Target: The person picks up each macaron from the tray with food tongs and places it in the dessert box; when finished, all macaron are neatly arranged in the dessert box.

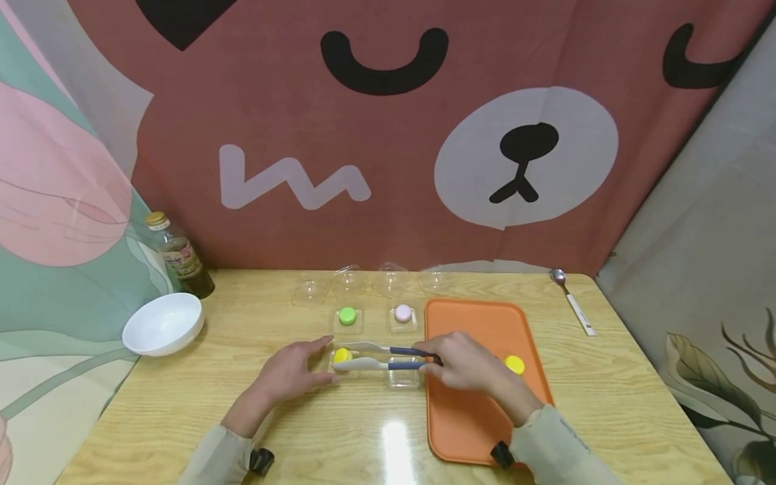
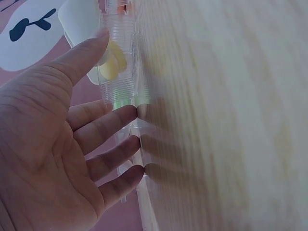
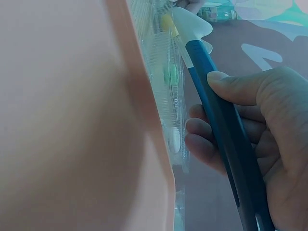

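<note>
Head view, from left to right: near the back corner a glass bottle [image 1: 184, 263] with gold cap, and just before it a white bowl [image 1: 160, 343]. Then the left hand [image 1: 294, 369], fingers spread and only a little bent, with nothing in hold, beside a clear plastic box [image 2: 118, 91]; touching it or not, impossible to tell. In this box, the yellow macaron [image 1: 342, 355], lying between the pale tips of the tongs [image 1: 397, 366]; pressed or only surrounded, not certain. Behind, a green macaron [image 1: 347, 316] and, more to the right, a pink macaron [image 1: 403, 313], each on similar plastic. Next, the right hand [image 1: 463, 362], curled round the blue handles, thumb against one side and fingers along the other, with the tong arms partly apart. Under the right forearm, an orange tray [image 1: 467, 417] with a second yellow macaron [image 1: 514, 364]; at far right, a spoon [image 1: 572, 303]. As for handling, probably very light, rather fragile, perhaps slippery against smooth tips. Best to take the yellow macaron by opposite sides, evenly and gently, and to steady the thin, easily sliding box by its rim.
</note>
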